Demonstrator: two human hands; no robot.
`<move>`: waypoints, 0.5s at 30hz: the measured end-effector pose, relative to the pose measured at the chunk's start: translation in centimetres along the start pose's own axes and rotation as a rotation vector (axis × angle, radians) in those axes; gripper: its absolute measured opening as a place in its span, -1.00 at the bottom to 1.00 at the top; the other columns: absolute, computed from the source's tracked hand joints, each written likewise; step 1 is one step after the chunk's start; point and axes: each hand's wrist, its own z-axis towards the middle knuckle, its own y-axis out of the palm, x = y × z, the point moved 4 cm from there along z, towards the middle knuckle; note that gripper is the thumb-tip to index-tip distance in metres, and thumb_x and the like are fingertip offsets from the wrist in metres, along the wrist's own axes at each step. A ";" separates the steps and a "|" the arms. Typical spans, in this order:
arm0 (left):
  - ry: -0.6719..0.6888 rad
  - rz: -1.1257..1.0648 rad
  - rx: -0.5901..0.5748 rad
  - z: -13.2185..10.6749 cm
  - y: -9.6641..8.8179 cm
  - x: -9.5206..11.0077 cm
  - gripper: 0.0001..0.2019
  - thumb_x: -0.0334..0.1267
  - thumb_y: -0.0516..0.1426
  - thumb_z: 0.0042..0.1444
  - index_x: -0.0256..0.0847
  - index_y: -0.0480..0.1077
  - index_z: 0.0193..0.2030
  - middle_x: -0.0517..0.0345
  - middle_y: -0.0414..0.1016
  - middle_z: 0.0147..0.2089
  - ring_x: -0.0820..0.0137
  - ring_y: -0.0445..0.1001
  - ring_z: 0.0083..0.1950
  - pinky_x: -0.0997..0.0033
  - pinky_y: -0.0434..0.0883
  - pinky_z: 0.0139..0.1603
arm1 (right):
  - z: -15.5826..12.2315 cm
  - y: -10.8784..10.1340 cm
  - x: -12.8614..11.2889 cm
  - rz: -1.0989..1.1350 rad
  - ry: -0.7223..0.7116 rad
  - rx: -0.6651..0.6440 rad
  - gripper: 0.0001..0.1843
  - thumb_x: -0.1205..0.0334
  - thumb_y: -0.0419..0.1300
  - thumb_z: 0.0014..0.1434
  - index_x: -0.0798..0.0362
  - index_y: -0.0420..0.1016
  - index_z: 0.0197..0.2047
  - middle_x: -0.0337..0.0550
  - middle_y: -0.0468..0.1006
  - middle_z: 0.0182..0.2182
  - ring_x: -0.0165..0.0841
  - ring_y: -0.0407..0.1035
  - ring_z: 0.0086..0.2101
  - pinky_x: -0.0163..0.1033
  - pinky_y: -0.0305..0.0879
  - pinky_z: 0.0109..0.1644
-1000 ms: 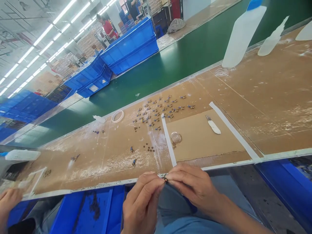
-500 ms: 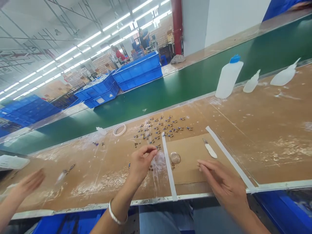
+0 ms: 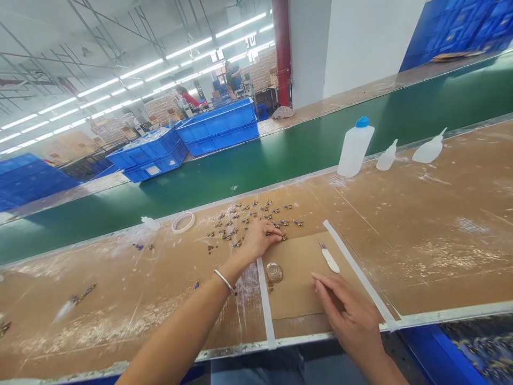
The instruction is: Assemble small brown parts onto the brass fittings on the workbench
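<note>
My left hand (image 3: 261, 239), with a silver bangle on its wrist, reaches to the near right edge of a group of small blue-and-gold metal parts (image 3: 230, 237). Its thumb and forefinger close on one small metal part (image 3: 284, 237) by the top of the cardboard sheet (image 3: 296, 299). Low over the sheet's right side is my right hand (image 3: 352, 313), fingertips pinched together; whatever they hold is too small to make out. Close by lie a white-handled craft knife (image 3: 331, 261) and a small clear round dish (image 3: 274, 272).
A large white bottle (image 3: 356, 149) with a blue cap and two squeeze bottles (image 3: 387, 156) stand at the back right. A tape roll (image 3: 183, 222) lies at back left. Beyond runs a green conveyor belt (image 3: 296, 155), with blue crates (image 3: 218, 125) behind it.
My left hand has moved right and away from me, from the near edge of the parts to one by the sheet. My right hand stays over the sheet. Another person's hand at left has left view.
</note>
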 end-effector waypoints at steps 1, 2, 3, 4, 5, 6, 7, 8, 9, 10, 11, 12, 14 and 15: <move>-0.007 0.010 0.009 -0.3 -0.7 -0.2 -0.93 -0.35 0.33 -0.03 -0.08 0.63 -0.40 0.17 0.62 -0.24 0.29 0.49 -0.09 0.32 0.39 -0.03 | -0.1 0.0 0.0 0.003 0.003 -0.001 -0.83 0.36 0.12 0.26 0.01 0.49 -0.11 -0.22 0.62 -0.29 -0.46 0.53 -0.28 -0.40 0.46 -0.11; -0.023 0.024 0.022 -1.0 -1.7 -0.5 -0.92 -0.36 0.31 -0.01 -0.08 0.63 -0.39 0.17 0.62 -0.25 0.31 0.49 -0.13 0.34 0.39 -0.05 | -0.1 -0.1 0.1 0.004 0.006 -0.001 -0.83 0.36 0.13 0.26 0.01 0.49 -0.11 -0.22 0.62 -0.28 -0.46 0.53 -0.27 -0.40 0.45 -0.10; -0.046 0.044 0.037 -1.9 -2.9 -0.9 -0.91 -0.37 0.29 0.02 -0.09 0.63 -0.39 0.18 0.61 -0.28 0.33 0.50 -0.17 0.35 0.39 -0.09 | -0.2 -0.1 0.1 0.003 0.007 -0.003 -0.83 0.35 0.14 0.26 0.01 0.49 -0.11 -0.23 0.62 -0.28 -0.46 0.53 -0.27 -0.39 0.44 -0.08; -0.075 0.067 0.054 -3.2 -4.2 -1.5 -0.89 -0.38 0.26 0.05 -0.10 0.62 -0.39 0.18 0.60 -0.31 0.35 0.49 -0.22 0.37 0.39 -0.13 | -0.3 -0.2 0.1 0.001 0.007 -0.003 -0.83 0.34 0.14 0.26 0.01 0.49 -0.10 -0.24 0.62 -0.29 -0.46 0.53 -0.28 -0.39 0.43 -0.08; -0.111 0.098 0.073 -4.8 -5.6 -2.2 -0.87 -0.39 0.23 0.06 -0.11 0.62 -0.39 0.19 0.59 -0.35 0.36 0.48 -0.27 0.37 0.38 -0.17 | -0.4 -0.2 0.2 -0.003 0.006 -0.007 -0.84 0.33 0.15 0.25 0.00 0.49 -0.10 -0.25 0.62 -0.29 -0.46 0.53 -0.28 -0.38 0.43 -0.07; -0.154 0.136 0.094 -6.7 -7.0 -2.9 -0.86 -0.40 0.22 0.07 -0.12 0.61 -0.39 0.19 0.58 -0.38 0.36 0.48 -0.30 0.38 0.37 -0.20 | -0.5 -0.2 0.2 -0.005 0.007 -0.015 -0.84 0.32 0.15 0.26 -0.01 0.49 -0.10 -0.26 0.62 -0.29 -0.46 0.53 -0.29 -0.37 0.42 -0.07; -0.200 0.180 0.111 -8.8 -8.2 -3.7 -0.85 -0.40 0.20 0.07 -0.13 0.60 -0.40 0.19 0.57 -0.40 0.36 0.48 -0.31 0.39 0.36 -0.21 | -0.6 -0.2 0.2 -0.004 0.014 -0.026 -0.85 0.29 0.15 0.27 -0.01 0.49 -0.10 -0.26 0.62 -0.29 -0.45 0.53 -0.29 -0.37 0.42 -0.07; -0.267 0.241 0.129 -11.1 -9.2 -4.5 -0.86 -0.38 0.19 0.08 -0.13 0.60 -0.41 0.19 0.57 -0.42 0.36 0.48 -0.33 0.40 0.35 -0.24 | -0.6 -0.2 0.3 0.000 0.030 -0.040 -0.85 0.26 0.13 0.28 -0.02 0.49 -0.11 -0.26 0.62 -0.29 -0.45 0.53 -0.29 -0.36 0.41 -0.08; -0.336 0.289 0.142 -13.4 -10.0 -5.3 -0.85 -0.35 0.18 0.09 -0.14 0.59 -0.40 0.19 0.58 -0.41 0.36 0.49 -0.34 0.41 0.35 -0.25 | -0.7 -0.2 0.3 0.000 0.049 -0.055 -0.85 0.23 0.12 0.29 -0.02 0.49 -0.11 -0.26 0.62 -0.29 -0.44 0.53 -0.28 -0.35 0.41 -0.09; -0.396 0.322 0.132 -15.6 -10.5 -6.1 -0.85 -0.33 0.17 0.11 -0.14 0.59 -0.38 0.17 0.59 -0.40 0.35 0.51 -0.33 0.40 0.35 -0.25 | -0.8 -0.2 0.4 -0.005 0.072 -0.069 -0.84 0.19 0.10 0.30 -0.03 0.49 -0.12 -0.26 0.62 -0.29 -0.42 0.53 -0.28 -0.33 0.41 -0.10; -0.443 0.340 0.127 -17.8 -10.7 -6.7 -0.85 -0.31 0.16 0.12 -0.14 0.59 -0.37 0.16 0.61 -0.37 0.34 0.53 -0.31 0.40 0.36 -0.24 | -0.8 -0.3 0.4 -0.012 0.085 -0.079 -0.82 0.14 0.10 0.31 -0.04 0.49 -0.13 -0.26 0.62 -0.30 -0.41 0.53 -0.29 -0.31 0.41 -0.11; -0.475 0.345 0.127 -19.7 -10.7 -7.1 -0.85 -0.29 0.16 0.13 -0.14 0.59 -0.35 0.14 0.63 -0.34 0.33 0.54 -0.29 0.39 0.37 -0.22 | -0.9 -0.3 0.3 -0.018 0.094 -0.083 -0.81 0.12 0.09 0.31 -0.06 0.50 -0.13 -0.26 0.63 -0.30 -0.39 0.53 -0.29 -0.29 0.40 -0.13; -0.499 0.332 0.134 -22.7 -10.2 -7.6 -0.85 -0.26 0.16 0.13 -0.13 0.59 -0.32 0.12 0.63 -0.30 0.30 0.56 -0.27 0.37 0.40 -0.19 | -1.1 -0.3 0.3 -0.008 0.105 -0.077 -0.83 0.12 0.13 0.29 -0.10 0.51 -0.12 -0.25 0.64 -0.29 -0.38 0.53 -0.30 -0.27 0.40 -0.16; -0.497 0.318 0.142 -23.6 -9.8 -7.6 -0.85 -0.24 0.16 0.12 -0.12 0.59 -0.29 0.11 0.63 -0.28 0.29 0.57 -0.26 0.35 0.41 -0.18 | -1.2 -0.3 0.3 0.008 0.112 -0.069 -0.84 0.14 0.15 0.27 -0.12 0.51 -0.11 -0.25 0.64 -0.29 -0.37 0.53 -0.30 -0.25 0.40 -0.17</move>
